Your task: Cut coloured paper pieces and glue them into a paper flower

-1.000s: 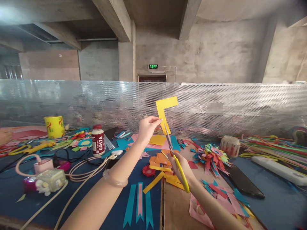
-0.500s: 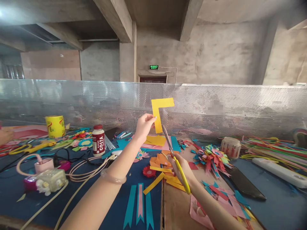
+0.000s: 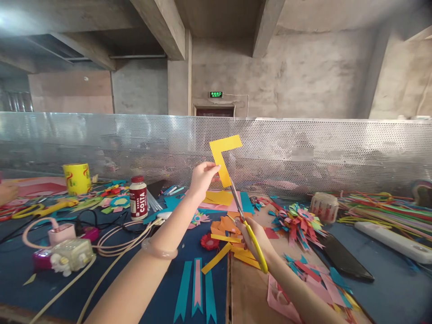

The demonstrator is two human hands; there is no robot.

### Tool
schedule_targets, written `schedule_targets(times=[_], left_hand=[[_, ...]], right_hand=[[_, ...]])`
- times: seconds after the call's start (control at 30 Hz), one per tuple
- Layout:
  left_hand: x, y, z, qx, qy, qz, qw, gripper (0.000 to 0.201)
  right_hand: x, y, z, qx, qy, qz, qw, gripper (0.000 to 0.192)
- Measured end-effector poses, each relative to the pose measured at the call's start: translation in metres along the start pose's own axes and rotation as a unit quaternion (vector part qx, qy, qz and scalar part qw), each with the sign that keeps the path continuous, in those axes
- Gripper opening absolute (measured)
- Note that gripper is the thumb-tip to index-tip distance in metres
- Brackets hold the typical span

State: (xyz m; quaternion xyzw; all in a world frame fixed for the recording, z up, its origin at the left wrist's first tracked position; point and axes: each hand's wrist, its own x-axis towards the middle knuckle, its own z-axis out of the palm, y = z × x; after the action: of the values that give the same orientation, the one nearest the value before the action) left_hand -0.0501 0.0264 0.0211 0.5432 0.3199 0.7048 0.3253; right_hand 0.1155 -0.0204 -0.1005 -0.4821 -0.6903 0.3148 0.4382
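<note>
My left hand (image 3: 203, 180) pinches an L-shaped piece of yellow paper (image 3: 221, 153) by its lower leg, raised above the table. In my right hand (image 3: 254, 236) is a pair of scissors with yellow handles (image 3: 255, 247). The blades point up and reach the lower end of the yellow paper; whether they touch it I cannot tell. Under my hands lie yellow paper strips (image 3: 218, 258), orange paper pieces (image 3: 227, 223) and a red paper rosette (image 3: 209, 241). Nearer to me, teal ribbon tails (image 3: 182, 290) with notched ends lie flat, one topped with a pink strip.
A perforated metal screen (image 3: 151, 144) runs behind the table. On the left stand a COSTA bottle (image 3: 138, 198), a yellow tape roll (image 3: 77, 178) and a power adapter with cables (image 3: 72, 252). A paper flower (image 3: 299, 220), jar (image 3: 324, 207) and black phone (image 3: 349, 256) are right. Another person's hand (image 3: 8, 192) shows far left.
The yellow paper has tilted anticlockwise, its top shifting slightly left. The scissors' blades now sit at its lower end and look closer together. Both hands have hardly moved.
</note>
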Motion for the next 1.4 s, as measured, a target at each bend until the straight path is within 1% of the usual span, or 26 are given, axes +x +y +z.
schedule_targets(times=[0.33,0.6,0.83,1.23,1.4], left_hand=[[-0.002,-0.001,0.002,0.001,-0.008,0.002,1.0,0.015],[-0.002,-0.007,0.004,0.001,-0.024,0.003,1.0,0.017],[-0.007,-0.008,0.009,0.006,-0.056,0.004,0.998,0.015],[-0.011,-0.008,0.012,0.021,-0.06,0.006,0.998,0.015],[-0.005,-0.004,0.005,0.048,-0.031,0.018,0.998,0.015]], right_hand=[[0.002,0.004,0.003,-0.001,0.004,-0.019,1.0,0.023],[0.001,0.005,0.004,-0.01,-0.006,-0.009,1.0,0.024],[0.001,0.005,0.003,-0.011,0.004,-0.008,1.0,0.026],[0.005,0.01,0.004,-0.008,0.014,-0.013,1.0,0.025],[0.007,0.014,0.004,-0.002,0.018,-0.013,1.0,0.024]])
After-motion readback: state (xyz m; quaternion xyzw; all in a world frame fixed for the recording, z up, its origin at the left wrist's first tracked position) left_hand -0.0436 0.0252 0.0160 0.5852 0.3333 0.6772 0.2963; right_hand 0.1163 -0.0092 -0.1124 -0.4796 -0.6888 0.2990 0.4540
